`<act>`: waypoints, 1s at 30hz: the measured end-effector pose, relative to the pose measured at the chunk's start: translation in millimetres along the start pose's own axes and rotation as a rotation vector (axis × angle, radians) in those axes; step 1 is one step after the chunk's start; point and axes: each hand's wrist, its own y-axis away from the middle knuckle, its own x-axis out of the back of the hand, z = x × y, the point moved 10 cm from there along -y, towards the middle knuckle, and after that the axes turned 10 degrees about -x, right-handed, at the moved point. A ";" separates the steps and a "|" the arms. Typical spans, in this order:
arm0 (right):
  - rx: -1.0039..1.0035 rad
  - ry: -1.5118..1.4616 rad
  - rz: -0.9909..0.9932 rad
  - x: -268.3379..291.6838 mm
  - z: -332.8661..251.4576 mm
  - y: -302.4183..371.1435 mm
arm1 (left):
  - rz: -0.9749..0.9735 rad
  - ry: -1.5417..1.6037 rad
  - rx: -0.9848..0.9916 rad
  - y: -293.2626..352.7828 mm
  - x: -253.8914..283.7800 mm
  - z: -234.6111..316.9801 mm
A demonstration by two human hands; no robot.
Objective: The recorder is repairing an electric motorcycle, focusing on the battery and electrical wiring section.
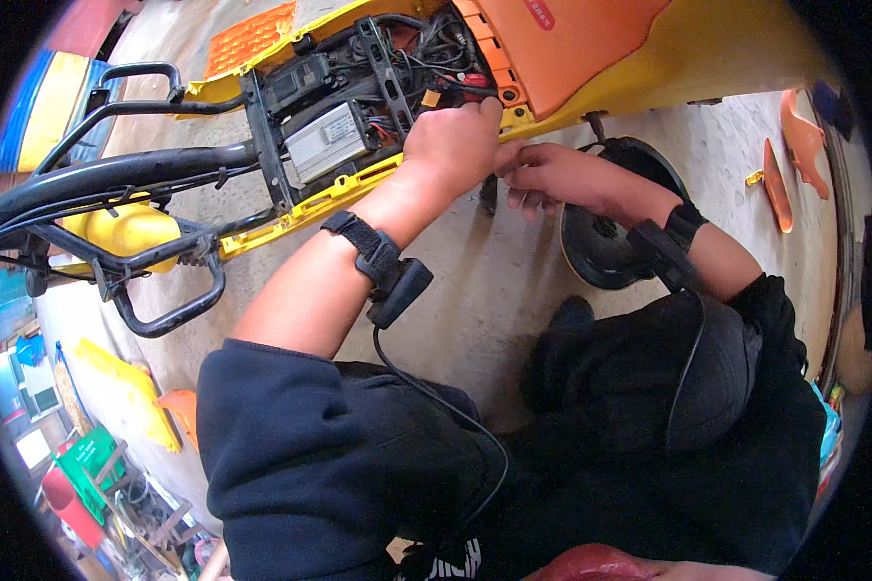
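A yellow vehicle body point(354, 179) on a black tubular frame point(136, 176) lies across the top, its compartment uncovered. Inside are a silver finned box point(327, 142), a black unit point(300, 81) and tangled dark wires point(434, 48). My left hand point(455, 143) reaches over the compartment's right end, fingers bent together beside a red part point(476, 85) and a small yellow connector point(430, 98). Its fingertips are hidden, and so is anything they grip. Close by, my right hand point(562, 179) hangs at the yellow edge, fingers loosely curled and apart, with nothing visible in them.
An orange panel point(567, 48) covers the body right of the compartment. Below it on the floor is a dark round basin-like piece point(586, 254). Loose orange panels point(804, 140) lie far right, a yellow panel point(126, 387) at left. Clutter with a green box point(89, 465) fills the lower left.
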 end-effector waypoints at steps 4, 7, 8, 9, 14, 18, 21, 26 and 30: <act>-0.080 0.006 0.003 7.2 23.2 -13.3 | -0.024 -0.011 0.012 -3.3 -3.3 1.4; -0.082 0.034 -0.008 6.1 21.6 -18.8 | -0.021 -0.016 0.015 -3.3 -2.9 -2.0; -0.084 0.037 -0.005 7.2 22.8 -19.3 | -0.017 -0.014 0.015 -3.5 -3.4 -2.5; -0.062 0.089 0.002 8.5 21.3 -19.1 | 0.018 -0.006 -0.011 -4.4 -1.2 -1.0; 0.036 0.304 0.012 9.5 -26.7 11.8 | 0.114 0.014 -0.038 -2.2 6.2 -9.3; 0.498 0.275 0.427 55.5 -114.6 55.8 | 0.070 0.005 -0.061 0.6 9.4 2.6; 1.014 0.628 0.383 -4.8 -211.8 95.7 | 0.157 0.017 -0.082 6.3 -10.6 -14.1; 0.928 0.807 0.566 -9.5 -206.4 49.9 | 0.378 0.068 -0.221 6.8 5.0 -1.0; 0.491 0.891 0.786 74.6 -147.2 14.7 | 0.086 0.008 -0.079 -0.9 -3.8 1.4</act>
